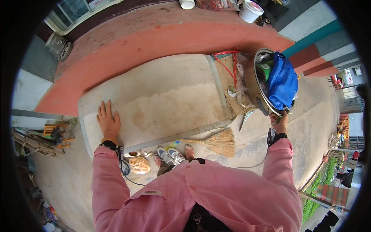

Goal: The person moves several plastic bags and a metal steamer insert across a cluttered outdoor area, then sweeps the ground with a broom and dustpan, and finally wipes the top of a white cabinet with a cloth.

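Note:
My left hand (108, 120) lies flat, fingers spread, on the left part of a worn pale board or tabletop (174, 101). On the far right, my right hand (278, 120) grips the near rim of a large metal pot (251, 78), which leans with its mouth towards the right. Inside the pot are a blue plastic bag (281, 82), a green container (264, 71) and clear plastic. Cardboard (224, 69) with red plastic string (234, 68) and a clear bag shows between the board and the pot.
A straw broom (221, 142) lies on the concrete floor below the board. Shoes (171, 155) and a clear bag of yellowish food (139, 165) are near my feet. Behind the board runs a red ledge (162, 37) bearing a white bucket (251, 11). Wooden furniture (56, 132) stands at left.

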The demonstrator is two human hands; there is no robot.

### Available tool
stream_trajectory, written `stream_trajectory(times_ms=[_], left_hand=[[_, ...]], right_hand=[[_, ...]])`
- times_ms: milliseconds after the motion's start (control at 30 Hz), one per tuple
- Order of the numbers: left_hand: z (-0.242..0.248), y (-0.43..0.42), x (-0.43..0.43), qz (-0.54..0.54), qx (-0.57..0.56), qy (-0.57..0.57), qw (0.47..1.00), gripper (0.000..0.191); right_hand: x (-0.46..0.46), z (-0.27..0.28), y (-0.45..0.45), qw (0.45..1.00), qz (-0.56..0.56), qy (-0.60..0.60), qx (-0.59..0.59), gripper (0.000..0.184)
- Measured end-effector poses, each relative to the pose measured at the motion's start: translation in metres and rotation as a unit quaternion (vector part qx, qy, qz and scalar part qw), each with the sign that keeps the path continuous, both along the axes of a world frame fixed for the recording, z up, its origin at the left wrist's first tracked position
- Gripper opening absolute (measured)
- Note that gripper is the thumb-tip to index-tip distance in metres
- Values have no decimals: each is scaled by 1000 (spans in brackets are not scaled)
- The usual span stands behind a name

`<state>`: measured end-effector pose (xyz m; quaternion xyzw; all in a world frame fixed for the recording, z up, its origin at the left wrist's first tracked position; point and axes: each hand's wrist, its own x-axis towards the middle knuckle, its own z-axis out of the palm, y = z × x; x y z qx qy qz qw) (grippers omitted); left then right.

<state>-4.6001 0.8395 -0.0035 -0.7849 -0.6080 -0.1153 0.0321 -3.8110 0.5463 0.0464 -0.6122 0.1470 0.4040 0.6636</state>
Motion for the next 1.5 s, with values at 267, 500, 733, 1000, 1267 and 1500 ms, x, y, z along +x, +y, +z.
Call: stream_trajectory(times_ms=[267,500,733,1000,1267,1500], left_hand=[[1,-32,-8,42,-25,-4,999,68],[2,-30,54,66,-31,-5,997,65],[-17,-16,73,11,-17,-350,937,64],[-24,17,3,101,-227,-844,476,79],[-18,-16,-62,3,-160,-779,607,73],[-32,-35,-96,150,-208,-825,504,71]], right_hand=[[-1,-9,-28,974,112,-194,44,27],[-60,71,-51,945,73,-316,29,21],[-189,119,-20,983,47,-166,62,12],[-302,47,100,943,307,-84,96,12],[-437,13,206,884,464,-42,39,29],[-464,28,258,778,608,-121,-101,35]])
